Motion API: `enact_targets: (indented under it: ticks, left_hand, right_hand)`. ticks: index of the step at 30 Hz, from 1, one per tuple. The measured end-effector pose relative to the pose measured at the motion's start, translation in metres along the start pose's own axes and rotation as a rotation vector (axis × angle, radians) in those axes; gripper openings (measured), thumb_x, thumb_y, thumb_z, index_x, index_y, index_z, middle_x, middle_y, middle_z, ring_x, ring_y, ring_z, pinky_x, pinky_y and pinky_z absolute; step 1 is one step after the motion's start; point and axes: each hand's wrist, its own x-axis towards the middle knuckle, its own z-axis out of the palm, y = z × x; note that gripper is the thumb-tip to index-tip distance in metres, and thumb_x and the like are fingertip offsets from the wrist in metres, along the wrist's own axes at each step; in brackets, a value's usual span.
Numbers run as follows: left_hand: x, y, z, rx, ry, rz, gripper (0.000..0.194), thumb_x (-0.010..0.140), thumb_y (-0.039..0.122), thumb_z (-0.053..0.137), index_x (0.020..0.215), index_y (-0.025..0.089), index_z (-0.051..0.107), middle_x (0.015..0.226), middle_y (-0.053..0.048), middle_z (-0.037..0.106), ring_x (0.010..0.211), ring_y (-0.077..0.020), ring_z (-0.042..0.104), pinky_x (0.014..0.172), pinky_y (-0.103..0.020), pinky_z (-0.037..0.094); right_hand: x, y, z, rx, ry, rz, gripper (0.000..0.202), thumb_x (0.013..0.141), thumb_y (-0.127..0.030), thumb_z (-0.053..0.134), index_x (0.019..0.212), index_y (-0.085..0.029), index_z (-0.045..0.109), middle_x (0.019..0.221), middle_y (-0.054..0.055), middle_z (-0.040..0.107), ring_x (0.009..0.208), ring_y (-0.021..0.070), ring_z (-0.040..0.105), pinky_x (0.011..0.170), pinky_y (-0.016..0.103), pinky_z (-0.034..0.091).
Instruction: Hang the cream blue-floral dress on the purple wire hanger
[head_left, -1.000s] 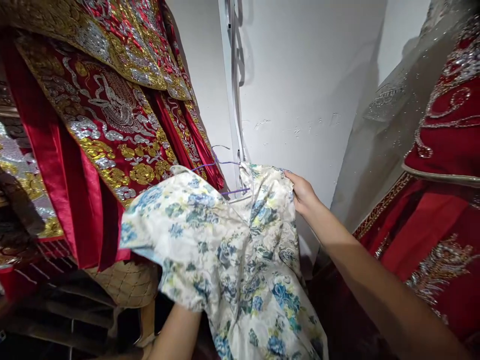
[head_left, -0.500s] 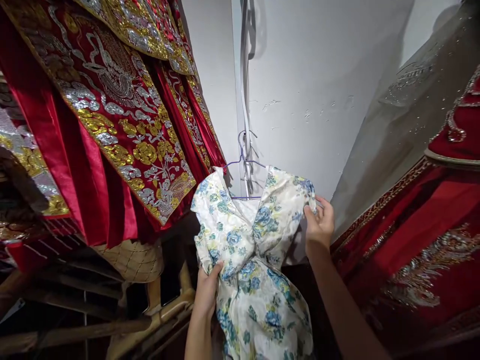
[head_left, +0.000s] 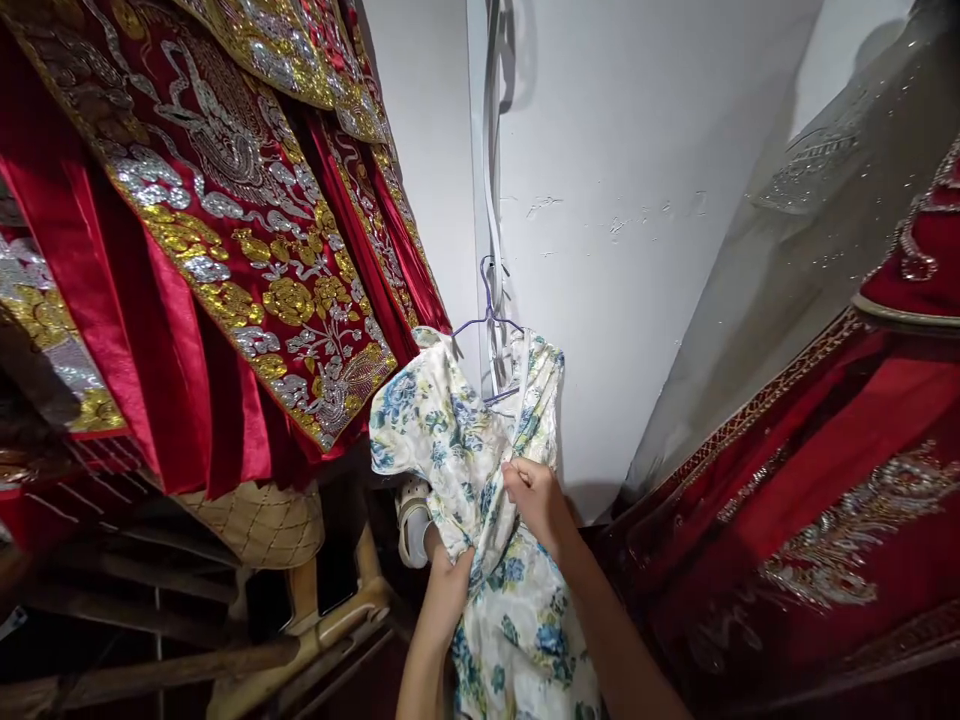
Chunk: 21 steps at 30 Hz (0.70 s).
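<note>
A white dress [head_left: 427, 420] with blue and green flowers hangs on a thin purple hanger [head_left: 480, 321] against the wall. My left hand [head_left: 448, 580] grips the dress at its left side near the waist, thumb on top and the other fingers hidden behind cloth. Higher up and to the right, my right hand [head_left: 536, 500] pinches the fabric at the middle of the bodice. The cloth is bunched and twisted between both hands, and its right shoulder is drawn inward. Below the waist, the skirt hangs down past the frame's lower edge.
Red garments with gold and silver embroidery [head_left: 289, 300] hang on the left, above a bamboo chair [head_left: 337, 625]. Another red beaded garment [head_left: 817, 500] and a sheer grey cover [head_left: 720, 310] are on the right. A pale clog [head_left: 412, 520] shows behind the dress.
My right hand has moved from the dress's right sleeve down and left to the bodice. My left hand has shifted slightly right and down, and the bodice is now gathered and narrower.
</note>
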Motion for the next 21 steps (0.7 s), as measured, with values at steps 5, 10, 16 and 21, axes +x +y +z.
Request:
enact_targets:
  ticks: [5,10,16,21]
  left_hand:
    - [-0.008,0.007,0.001,0.048,-0.035,-0.071,0.053,0.067,0.041,0.080,0.111,0.013,0.069,0.121,-0.017,0.070,0.127,-0.0351,0.057,0.113,-0.045,0.038]
    - [-0.015,0.022,0.000,-0.019,-0.067,-0.095,0.055,0.069,0.040,0.079,0.117,0.016,0.068,0.133,-0.015,0.066,0.134,-0.0342,0.053,0.116,-0.045,0.035]
    - [-0.014,0.027,-0.001,-0.072,0.008,-0.117,0.053,0.067,0.038,0.079,0.113,0.016,0.067,0.124,-0.016,0.069,0.131,-0.0351,0.055,0.113,-0.045,0.039]
    - [-0.021,0.028,0.006,-0.042,0.461,0.207,0.061,0.076,0.041,0.074,0.129,0.022,0.051,0.131,-0.012,0.059,0.126,-0.0306,0.056,0.109,-0.042,0.042]
  right_hand:
    - [0.007,0.002,-0.007,0.088,0.094,0.094,0.036,0.085,-0.057,0.058,0.074,-0.025,0.046,0.051,-0.009,0.033,0.049,0.0130,0.033,0.050,0.026,0.025]
    - [0.023,0.000,-0.003,-0.080,-0.080,0.062,0.036,0.091,-0.049,0.050,0.066,-0.024,0.041,0.053,-0.007,0.032,0.052,0.0141,0.033,0.053,0.027,0.022]
    - [0.020,-0.001,0.003,-0.093,-0.149,0.103,0.038,0.089,-0.039,0.050,0.058,-0.024,0.033,0.054,-0.005,0.034,0.053,0.0131,0.031,0.053,0.028,0.020]
    - [-0.025,0.007,-0.009,0.083,-0.318,0.190,0.040,0.092,-0.042,0.048,0.057,-0.022,0.044,0.045,-0.004,0.046,0.045,0.0121,0.040,0.051,0.026,0.031]
